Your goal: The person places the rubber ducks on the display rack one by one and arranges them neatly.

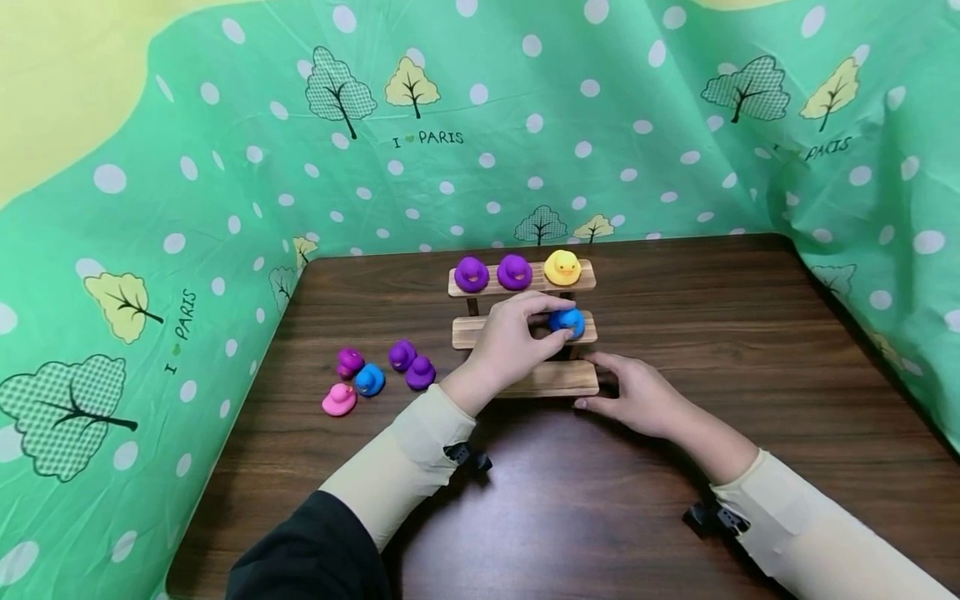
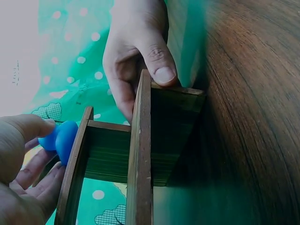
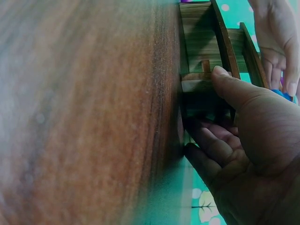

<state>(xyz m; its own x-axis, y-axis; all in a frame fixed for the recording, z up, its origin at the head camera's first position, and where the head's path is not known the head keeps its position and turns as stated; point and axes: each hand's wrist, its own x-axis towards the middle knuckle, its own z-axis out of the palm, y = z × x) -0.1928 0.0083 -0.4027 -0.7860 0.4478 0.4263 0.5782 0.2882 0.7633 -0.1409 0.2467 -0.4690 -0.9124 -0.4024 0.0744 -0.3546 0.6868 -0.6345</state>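
Note:
A blue rubber duck (image 1: 567,322) sits at the right end of the middle step of a three-step wooden stand (image 1: 555,379). My left hand (image 1: 513,337) pinches this duck between thumb and fingers; in the left wrist view the duck's base (image 2: 70,145) is right at the step's edge. With thumb in front and fingers behind, my right hand (image 1: 641,396) grips the right end of the bottom step. Along the top step stand a purple duck (image 1: 471,275), another purple duck (image 1: 515,272) and a yellow duck (image 1: 562,267). My left hand and forearm cover part of the lower steps.
Left of the stand, on the dark wooden table (image 1: 525,517), lie a magenta duck (image 1: 349,362), a pink duck (image 1: 340,400), a blue duck (image 1: 370,380) and two purple ducks (image 1: 421,373). A green dotted cloth (image 1: 450,192) hangs behind the table and along its sides.

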